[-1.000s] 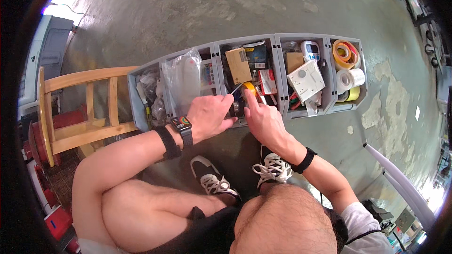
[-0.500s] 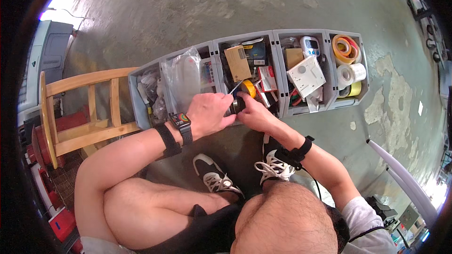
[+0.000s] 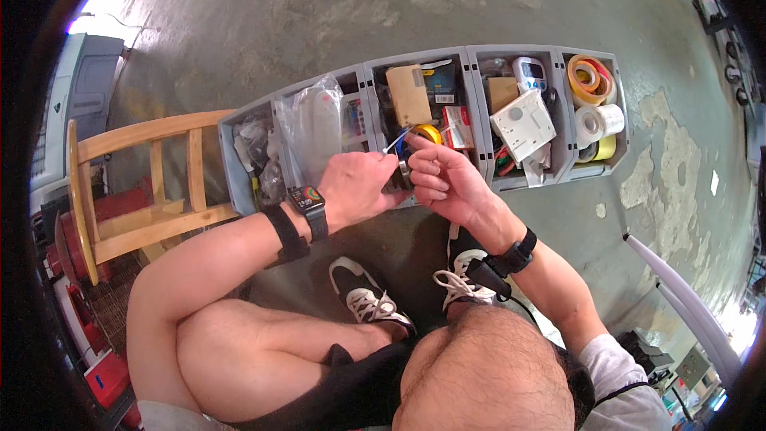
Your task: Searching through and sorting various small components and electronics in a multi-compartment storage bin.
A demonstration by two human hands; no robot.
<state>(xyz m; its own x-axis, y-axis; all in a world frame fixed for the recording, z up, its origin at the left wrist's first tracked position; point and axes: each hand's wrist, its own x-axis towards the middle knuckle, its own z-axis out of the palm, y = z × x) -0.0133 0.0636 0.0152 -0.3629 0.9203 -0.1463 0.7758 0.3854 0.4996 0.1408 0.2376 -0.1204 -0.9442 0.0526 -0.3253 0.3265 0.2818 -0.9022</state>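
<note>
Two bare legs (image 3: 487, 367) are nearest, in the lower part of the frame, with dark shoes (image 3: 364, 294) below the centre. Around the middle, the left hand (image 3: 359, 186) has its fingers curled just beside a thin white strip (image 3: 396, 142); I cannot tell if they really pinch it. The right hand (image 3: 455, 185) stretches its index finger toward this strip, other fingers folded; its hold also I cannot tell. The strip slants over a grey bin (image 3: 415, 57), near a yellow tape roll (image 3: 431, 132). If no finger holds it well, it could perhaps slip into the narrow gaps beside the red-and-white box (image 3: 457, 126) or, farther up, the cardboard box (image 3: 408, 96).
</note>
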